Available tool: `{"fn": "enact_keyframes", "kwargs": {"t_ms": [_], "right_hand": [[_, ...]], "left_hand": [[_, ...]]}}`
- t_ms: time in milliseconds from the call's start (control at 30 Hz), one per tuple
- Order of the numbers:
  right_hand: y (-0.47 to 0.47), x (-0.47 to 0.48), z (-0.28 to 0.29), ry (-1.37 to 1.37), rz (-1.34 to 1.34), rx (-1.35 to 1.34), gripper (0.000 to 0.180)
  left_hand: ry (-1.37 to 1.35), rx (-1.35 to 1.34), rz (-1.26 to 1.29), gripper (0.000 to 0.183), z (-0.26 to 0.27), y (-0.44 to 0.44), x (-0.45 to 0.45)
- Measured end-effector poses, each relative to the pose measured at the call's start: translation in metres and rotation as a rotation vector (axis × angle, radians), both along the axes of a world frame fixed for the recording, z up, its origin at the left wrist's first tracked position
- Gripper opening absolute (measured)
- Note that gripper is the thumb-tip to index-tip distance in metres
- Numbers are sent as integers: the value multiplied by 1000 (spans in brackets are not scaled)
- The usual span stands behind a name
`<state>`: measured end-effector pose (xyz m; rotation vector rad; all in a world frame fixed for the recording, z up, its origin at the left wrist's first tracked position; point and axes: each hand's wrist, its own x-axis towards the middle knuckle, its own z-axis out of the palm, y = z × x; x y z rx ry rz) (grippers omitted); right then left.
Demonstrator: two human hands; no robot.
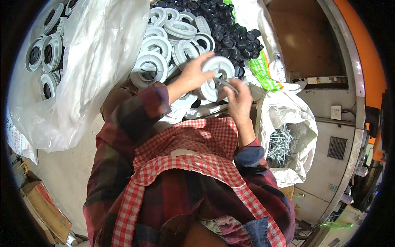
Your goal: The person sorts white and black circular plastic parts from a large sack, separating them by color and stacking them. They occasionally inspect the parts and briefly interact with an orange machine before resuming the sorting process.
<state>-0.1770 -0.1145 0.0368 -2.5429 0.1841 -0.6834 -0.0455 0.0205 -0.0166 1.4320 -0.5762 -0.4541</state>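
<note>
A pale grey flanged plastic ring (226, 63) sits in my left hand (194, 72), with the thumb and fingers on its left edge. Another grey ring (208, 91) shows just below it; I cannot tell whether that one is held or rests on the pile. My right hand (242, 97) pinches a slender grey piece (226, 84) that points at the held ring. Blur hides what the piece is. Beyond my hands is a heap of similar threaded rings (180, 29), beside many small black plastic caps (230, 37).
At left hangs a translucent plastic bag (101, 61) with rings fitted with black parts. A white woven sack (304, 148) at right contains long metal screws (280, 146). Cardboard (46, 213) lies at lower left. A machine cabinet (330, 105) stands at right.
</note>
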Motion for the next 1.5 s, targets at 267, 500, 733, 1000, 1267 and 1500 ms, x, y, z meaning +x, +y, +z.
{"fn": "enact_keyframes", "kwargs": {"t_ms": [267,500,733,1000,1267,1500], "right_hand": [[20,12,-20,-149,207,1684,55],[35,23,-5,-20,374,1776,66],[68,52,-6,-237,138,1354,58],[40,51,-17,-20,175,1916,65],[-7,25,1,39,144,-92,30],[-8,17,21,113,249,-149,17]], "left_hand": [[509,-326,-101,77,-3,6,-11],[554,-83,134,58,28,17,4],[560,-333,387,62,6,8,-1],[790,-399,75,41,14,20,23],[1168,-540,-76,31,-23,-12,-6],[1161,-424,-374,30,-2,11,-5]]}}
